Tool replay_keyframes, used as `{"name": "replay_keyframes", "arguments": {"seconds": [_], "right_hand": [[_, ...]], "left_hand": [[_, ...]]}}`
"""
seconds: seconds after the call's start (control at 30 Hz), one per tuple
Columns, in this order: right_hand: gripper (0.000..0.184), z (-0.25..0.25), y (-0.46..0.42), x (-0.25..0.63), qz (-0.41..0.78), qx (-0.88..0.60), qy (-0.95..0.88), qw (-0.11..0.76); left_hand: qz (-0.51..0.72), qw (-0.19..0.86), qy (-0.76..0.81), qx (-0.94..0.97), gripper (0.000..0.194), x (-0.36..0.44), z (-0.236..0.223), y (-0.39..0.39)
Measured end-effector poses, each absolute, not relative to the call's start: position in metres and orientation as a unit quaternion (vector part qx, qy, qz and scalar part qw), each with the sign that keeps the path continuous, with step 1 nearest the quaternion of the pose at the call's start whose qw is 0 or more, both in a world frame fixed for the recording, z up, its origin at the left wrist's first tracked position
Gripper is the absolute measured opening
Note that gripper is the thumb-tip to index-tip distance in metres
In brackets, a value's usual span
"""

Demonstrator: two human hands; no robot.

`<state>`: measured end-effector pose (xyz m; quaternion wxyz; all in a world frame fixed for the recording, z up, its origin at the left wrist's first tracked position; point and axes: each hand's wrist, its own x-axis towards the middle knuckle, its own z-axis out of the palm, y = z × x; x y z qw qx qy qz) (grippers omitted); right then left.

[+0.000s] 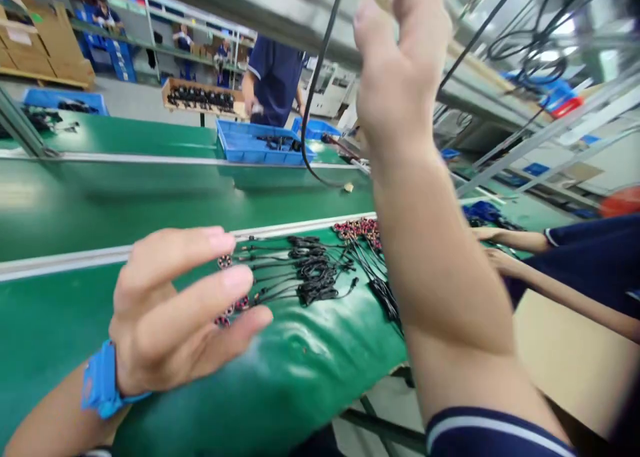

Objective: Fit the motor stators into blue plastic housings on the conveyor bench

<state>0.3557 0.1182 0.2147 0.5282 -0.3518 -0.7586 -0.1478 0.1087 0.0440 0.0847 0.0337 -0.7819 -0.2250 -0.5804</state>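
Note:
My left hand (175, 310), with a blue band (103, 380) at the wrist, hovers over the green bench with its fingers spread and nothing between them. Just beyond its fingertips lie small round parts with red and black windings (242, 303), partly hidden by the fingers. Black cables (313, 270) in folded bundles run off to their right, side by side. My right hand (400, 63) is raised high in front of the overhead metal beam (280, 17). Its thumb stands apart, but the fingers run out of the top of the picture, so any hold is hidden.
A heap of red-and-black parts (357, 230) lies behind my right forearm. One black cord (320, 77) hangs from above. Across the green bench (75, 203) stands a blue tray (240, 153) near a co-worker (275, 77). Another person's arms (530, 270) reach in from the right.

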Motion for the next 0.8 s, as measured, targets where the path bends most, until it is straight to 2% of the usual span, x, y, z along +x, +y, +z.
{"name": "replay_keyframes", "arguments": {"seconds": [0.1, 0.2, 0.33, 0.4, 0.47, 0.57, 0.67, 0.8], "right_hand": [[0.023, 0.147, 0.096, 0.357, -0.061, -0.34, -0.756, 0.556], [0.017, 0.054, 0.05, 0.359, 0.157, -0.4, -0.791, 0.437], [0.014, -0.031, 0.015, 0.358, 0.261, -0.389, -0.798, 0.379], [0.02, -0.05, 0.013, 0.354, 0.269, -0.365, -0.813, 0.365], [0.027, -0.06, 0.016, 0.349, 0.258, -0.336, -0.835, 0.35], [0.033, -0.068, 0.02, 0.342, 0.235, -0.303, -0.866, 0.322], [0.036, -0.069, 0.018, 0.339, 0.231, -0.3, -0.879, 0.289], [0.037, -0.055, 0.014, 0.341, 0.376, -0.332, -0.832, 0.235]], "left_hand": [[-0.59, 0.039, -0.227, -0.774, 0.039, 0.117, 0.08, 0.046], [-0.467, -0.027, -0.324, -0.822, 0.027, 0.117, 0.041, 0.042], [-0.302, -0.143, -0.421, -0.843, 0.042, 0.098, -0.037, 0.02], [-0.258, -0.163, -0.437, -0.846, 0.043, 0.091, -0.065, 0.01], [-0.24, -0.168, -0.436, -0.851, 0.034, 0.088, -0.079, 0.004], [-0.258, -0.172, -0.427, -0.849, 0.024, 0.091, -0.078, 0.001], [-0.3, -0.175, -0.403, -0.847, 0.026, 0.096, -0.068, -0.002], [-0.314, -0.143, -0.354, -0.869, 0.032, 0.098, -0.058, -0.01]]}}
